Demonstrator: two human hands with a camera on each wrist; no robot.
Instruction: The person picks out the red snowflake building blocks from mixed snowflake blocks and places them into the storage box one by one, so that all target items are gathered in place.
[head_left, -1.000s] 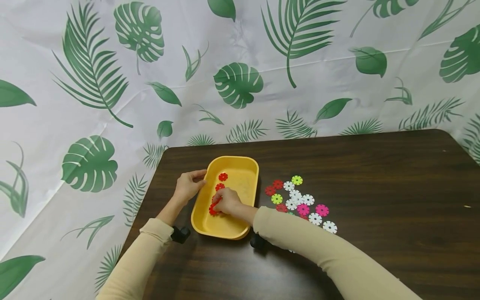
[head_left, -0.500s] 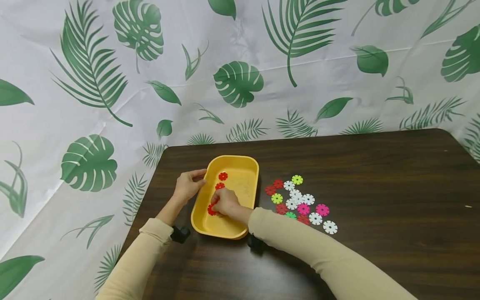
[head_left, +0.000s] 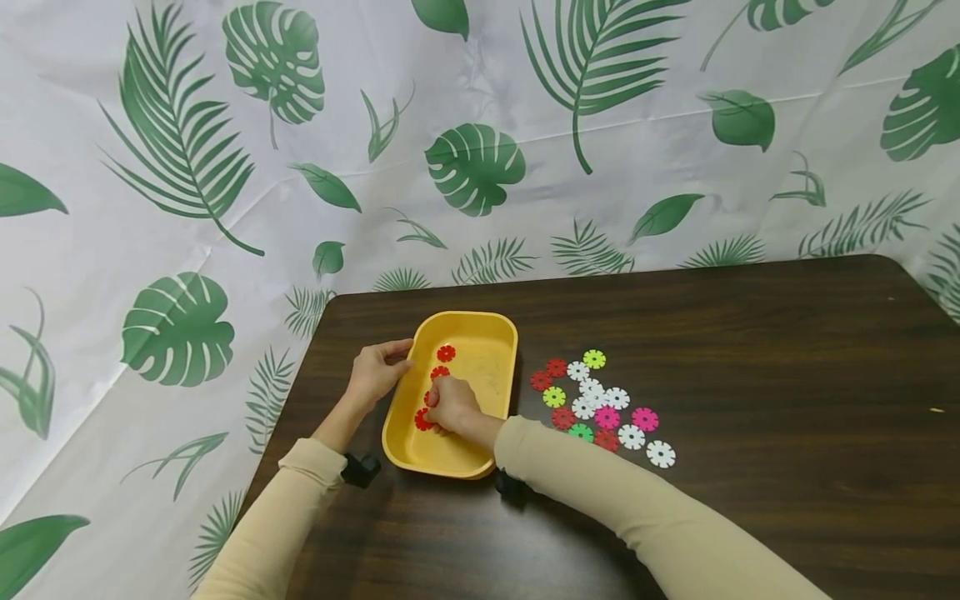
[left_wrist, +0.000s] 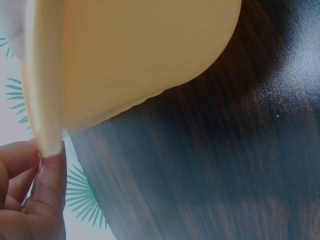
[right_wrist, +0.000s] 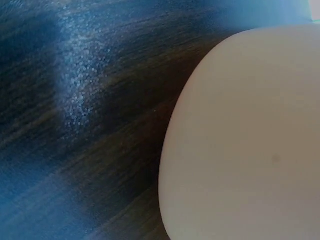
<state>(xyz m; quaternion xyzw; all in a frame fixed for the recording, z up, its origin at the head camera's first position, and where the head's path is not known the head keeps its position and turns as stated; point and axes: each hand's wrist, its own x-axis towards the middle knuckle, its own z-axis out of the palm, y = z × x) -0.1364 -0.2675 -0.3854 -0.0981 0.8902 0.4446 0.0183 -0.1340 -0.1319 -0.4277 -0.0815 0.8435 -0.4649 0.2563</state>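
A yellow tray [head_left: 487, 333] sits toward the table's left side. My left hand [head_left: 372, 373] pinches its left rim; the left wrist view shows thumb and fingers [left_wrist: 50, 175] on either side of the tray edge [left_wrist: 46, 75]. Inside the tray, notched red interlocking discs run in a column down the left: an upper red disc [head_left: 446, 353], a second one [head_left: 439, 372], and a lower red disc [head_left: 423, 419]. My right hand [head_left: 456, 406] reaches in over the right rim, fingers curled down among the lower discs. Its fingertips are mostly hidden, so I cannot tell whether they pinch a disc.
Right of the tray lie loose interlocking discs: several white discs [head_left: 592, 389], pink discs [head_left: 644, 419], red discs [head_left: 556, 367], yellow-green discs [head_left: 594, 359] and a green disc [head_left: 581, 432]. The dark wooden table [head_left: 787, 375] meets a leaf-print cloth [head_left: 480, 242] behind.
My right hand shifts slightly within the tray and its fingers curl in more. The lowest red disc sits a little further left than a second ago. My left hand stays on the rim.
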